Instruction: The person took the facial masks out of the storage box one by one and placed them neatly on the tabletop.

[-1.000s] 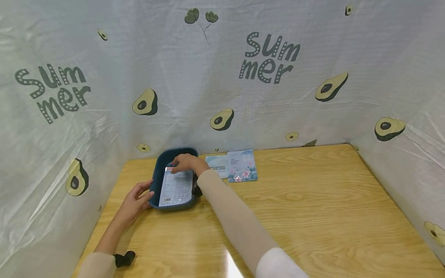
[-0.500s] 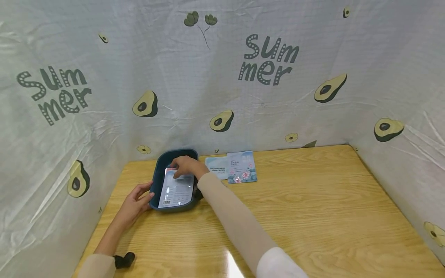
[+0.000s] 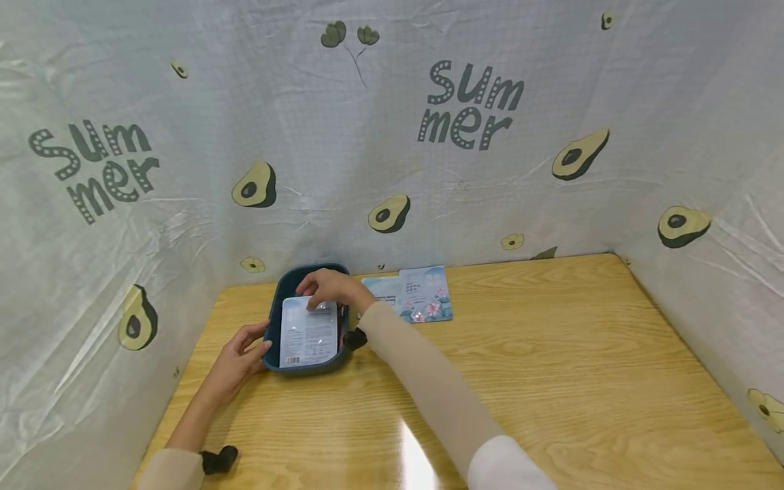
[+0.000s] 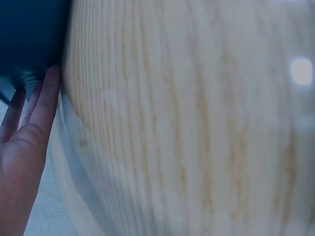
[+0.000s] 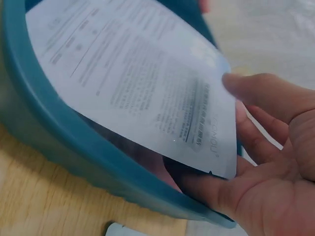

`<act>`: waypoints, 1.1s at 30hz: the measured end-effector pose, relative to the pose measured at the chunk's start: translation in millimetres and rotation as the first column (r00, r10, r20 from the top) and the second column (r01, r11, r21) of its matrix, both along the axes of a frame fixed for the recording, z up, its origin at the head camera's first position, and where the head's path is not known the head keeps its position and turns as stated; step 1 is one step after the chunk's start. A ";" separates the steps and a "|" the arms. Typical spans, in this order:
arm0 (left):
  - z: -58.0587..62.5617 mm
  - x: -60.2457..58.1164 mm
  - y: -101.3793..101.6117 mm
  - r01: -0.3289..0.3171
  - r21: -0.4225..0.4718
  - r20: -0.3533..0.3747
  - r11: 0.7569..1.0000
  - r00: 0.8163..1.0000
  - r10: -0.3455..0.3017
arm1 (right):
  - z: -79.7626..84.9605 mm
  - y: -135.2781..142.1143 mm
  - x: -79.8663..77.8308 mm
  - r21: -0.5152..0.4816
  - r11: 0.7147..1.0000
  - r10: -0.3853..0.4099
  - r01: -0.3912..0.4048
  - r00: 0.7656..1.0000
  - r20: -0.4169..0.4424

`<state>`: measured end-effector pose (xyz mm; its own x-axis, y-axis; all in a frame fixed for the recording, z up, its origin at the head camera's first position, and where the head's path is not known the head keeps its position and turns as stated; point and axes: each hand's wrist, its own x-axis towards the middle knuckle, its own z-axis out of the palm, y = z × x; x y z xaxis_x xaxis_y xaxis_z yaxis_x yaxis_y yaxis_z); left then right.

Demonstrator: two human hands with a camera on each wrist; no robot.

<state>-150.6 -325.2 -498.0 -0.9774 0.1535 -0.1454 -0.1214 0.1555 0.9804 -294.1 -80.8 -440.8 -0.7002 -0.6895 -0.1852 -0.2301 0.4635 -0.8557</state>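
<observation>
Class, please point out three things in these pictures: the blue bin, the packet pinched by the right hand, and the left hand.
Bin (image 5: 74,129): right wrist view, on its rim.
Packet (image 5: 138,83): right wrist view, on its printed face.
Left hand (image 3: 237,350): head view, on its middle.

Pale printed packet (image 5: 138,83), in blue basket (image 5: 74,130)

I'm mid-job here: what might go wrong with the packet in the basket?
Slipping: the right hand pinches the printed packet near one end, so it may swing or slide free.
Catching: the packet's long edge lies close to the teal basket's rim and might snag there.
Shifting: the left hand only touches the basket's side, so a knock might move it.
</observation>
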 end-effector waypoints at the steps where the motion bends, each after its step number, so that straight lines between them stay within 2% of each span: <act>1: 0.3 -0.1 0.5 -0.001 -0.002 0.002 1.000 1.000 0.001 | 1.4 2.3 1.4 -0.042 0.999 -0.002 0.004 0.999 0.054; 3: 1.2 0.4 1.3 -0.007 -0.011 0.006 1.000 1.000 0.008 | 3.0 6.6 4.7 -0.096 0.995 0.003 0.009 0.992 0.129; 7: 1.8 4.3 -0.3 -0.014 -0.030 0.015 0.999 1.000 0.015 | 0.8 8.9 14.6 -0.177 0.983 -0.009 0.045 0.980 0.200; 11: 1.2 6.2 -1.3 -0.018 -0.018 0.011 1.000 1.000 0.018 | -4.6 9.2 25.3 -0.240 0.961 -0.086 0.138 0.973 0.214; 14: 0.5 5.4 -0.9 -0.014 0.011 -0.006 1.000 1.000 0.014 | -6.9 10.2 32.1 -0.255 0.946 -0.156 0.200 0.971 0.182; 17: -0.6 2.8 -0.4 0.005 0.035 -0.028 0.999 1.000 -0.004 | -8.1 12.9 36.7 -0.276 0.935 -0.185 0.224 0.970 0.158; 20: -1.2 1.6 -0.6 0.012 0.045 -0.033 0.999 0.999 -0.011 | -8.1 16.2 40.9 -0.279 0.938 -0.160 0.207 0.970 0.183; 24: -0.8 1.2 -1.4 0.009 0.044 -0.016 0.999 1.000 -0.008 | -8.1 21.6 46.6 -0.217 0.970 -0.056 0.109 0.970 0.238; 26: -0.4 0.6 -1.6 0.006 0.039 -0.016 0.999 1.000 -0.006 | -8.8 23.5 49.3 -0.192 0.979 -0.020 0.066 0.973 0.231; 28: -0.3 0.0 -1.6 0.006 0.037 -0.019 0.999 1.000 -0.005 | -10.3 24.1 50.8 -0.209 0.975 -0.033 0.074 0.980 0.195; 30: -0.9 -0.5 -1.2 0.001 0.039 -0.030 0.999 1.000 0.000 | -12.6 23.1 51.6 -0.265 0.954 -0.096 0.137 0.982 0.164; 33: -3.9 -0.1 -0.6 0.003 0.057 -0.038 0.998 0.999 -0.001 | -17.0 20.2 51.9 -0.373 0.887 -0.241 0.271 0.962 0.125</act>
